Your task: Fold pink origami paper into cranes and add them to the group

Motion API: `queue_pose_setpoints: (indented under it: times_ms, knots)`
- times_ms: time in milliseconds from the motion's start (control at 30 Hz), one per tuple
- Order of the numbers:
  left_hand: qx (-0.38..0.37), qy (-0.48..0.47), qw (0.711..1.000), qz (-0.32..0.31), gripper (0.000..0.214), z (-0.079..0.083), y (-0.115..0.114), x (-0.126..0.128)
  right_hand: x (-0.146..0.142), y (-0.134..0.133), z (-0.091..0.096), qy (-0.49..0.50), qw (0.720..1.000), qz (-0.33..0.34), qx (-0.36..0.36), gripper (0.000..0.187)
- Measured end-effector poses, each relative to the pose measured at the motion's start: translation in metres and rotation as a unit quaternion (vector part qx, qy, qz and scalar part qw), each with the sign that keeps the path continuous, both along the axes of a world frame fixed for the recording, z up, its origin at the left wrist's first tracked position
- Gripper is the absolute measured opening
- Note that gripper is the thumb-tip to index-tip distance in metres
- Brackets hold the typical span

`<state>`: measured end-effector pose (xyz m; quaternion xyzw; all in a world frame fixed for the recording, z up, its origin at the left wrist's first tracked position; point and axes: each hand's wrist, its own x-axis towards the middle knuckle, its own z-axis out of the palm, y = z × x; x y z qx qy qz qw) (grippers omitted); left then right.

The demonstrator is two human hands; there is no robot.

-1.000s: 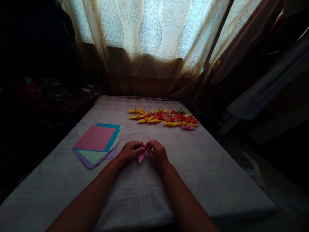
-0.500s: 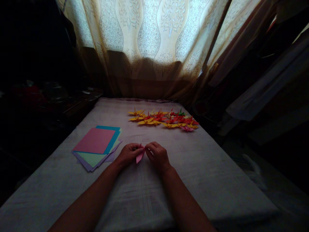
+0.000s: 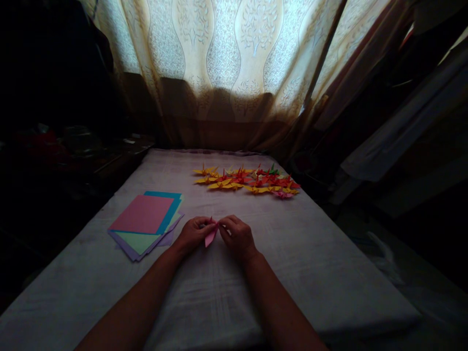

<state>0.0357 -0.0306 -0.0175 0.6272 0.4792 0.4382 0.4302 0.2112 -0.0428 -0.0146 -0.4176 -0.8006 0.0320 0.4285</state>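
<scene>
Between my two hands is a small pink origami crane point(image 3: 210, 237), its folded paper partly covered by my fingers. My left hand point(image 3: 195, 233) is closed, pinching the crane's body from the left. From the other side, my right hand point(image 3: 237, 236) is closed too, with thumb and fingertips on a tip of the pink paper. One pointed end rises above the left fingertips, and a flat wing hangs down toward me.
Left of my hands lies a stack of square paper sheets point(image 3: 142, 214), pink on top, with blue, pale green and purple beneath. Several finished paper cranes point(image 3: 237, 179) in yellow, red, green and pink stand in rows farther back on the cloth-covered table point(image 3: 292, 273). A curtain point(image 3: 223, 53) hangs behind.
Both hands keep their pinch on the pink crane, which has barely shifted. The whole view has moved very slightly.
</scene>
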Motion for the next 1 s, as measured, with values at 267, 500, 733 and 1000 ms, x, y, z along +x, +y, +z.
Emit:
queue_pose_setpoints:
  times_ms: [267, 500, 733, 1000]
  knots:
    - [0.029, 0.015, 0.999, 0.029, 0.024, -0.0004, -0.0009, -0.0021, -0.0022, -0.0006, -0.0019, 0.045, 0.999, 0.013, -0.025, 0.012]
    - [0.034, 0.018, 0.999, 0.035, 0.023, -0.0028, 0.0008, -0.0009, -0.0027, -0.0004, -0.0018, 0.068, 0.997, 0.018, -0.033, 0.011]
    - [0.031, 0.021, 0.999, 0.036, 0.024, -0.0068, 0.0013, -0.0011, -0.0024, -0.0002, -0.002, 0.053, 0.998, 0.007, -0.024, 0.012]
    - [0.029, 0.015, 0.999, 0.039, 0.023, -0.0068, 0.0016, -0.0022, -0.0036, 0.0005, -0.002, 0.081, 0.996, 0.023, -0.013, 0.014]
